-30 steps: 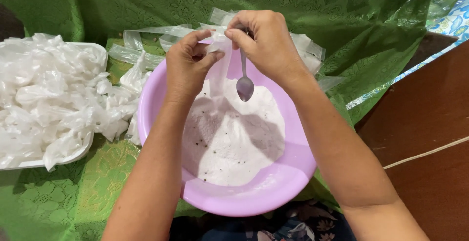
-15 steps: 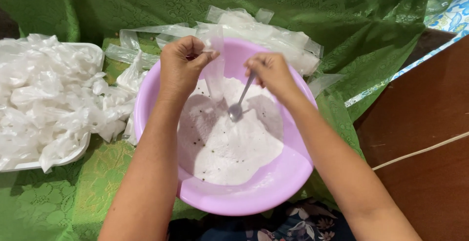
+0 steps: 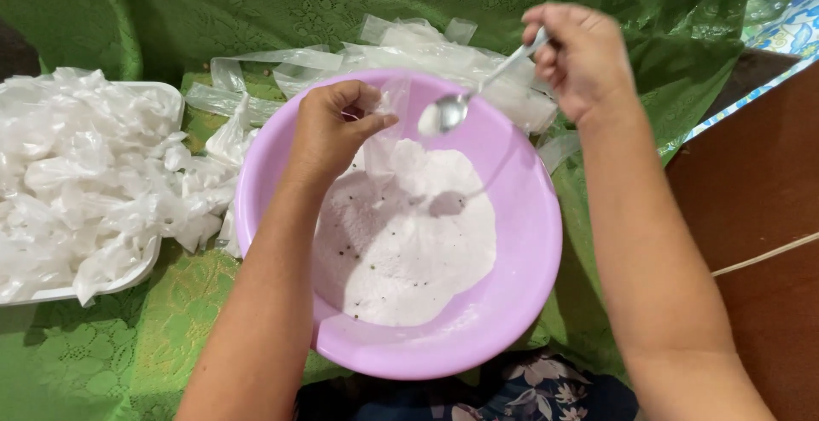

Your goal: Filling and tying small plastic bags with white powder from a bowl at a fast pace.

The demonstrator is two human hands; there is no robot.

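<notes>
A home food-preparation spot: green lace cloth (image 3: pixel 111 336), lilac plastic basin (image 3: pixel 520 242) of white powder (image 3: pixel 409 250), wooden floor (image 3: pixel 751 216).

White tray (image 3: pixel 162 97) cut off left

— Any packages here?
— Clear plastic bags: a crumpled heap (image 3: pixel 77 174) fills the white tray (image 3: pixel 171 101) at the left, flat empty ones (image 3: pixel 426 50) lie beyond the bowl, and the left hand (image 3: pixel 328 127) pinches one small bag (image 3: pixel 384 131).
— Labels, screens?
— None.

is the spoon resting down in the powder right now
No, the spoon is lifted above the white powder, held by the right hand.
</notes>
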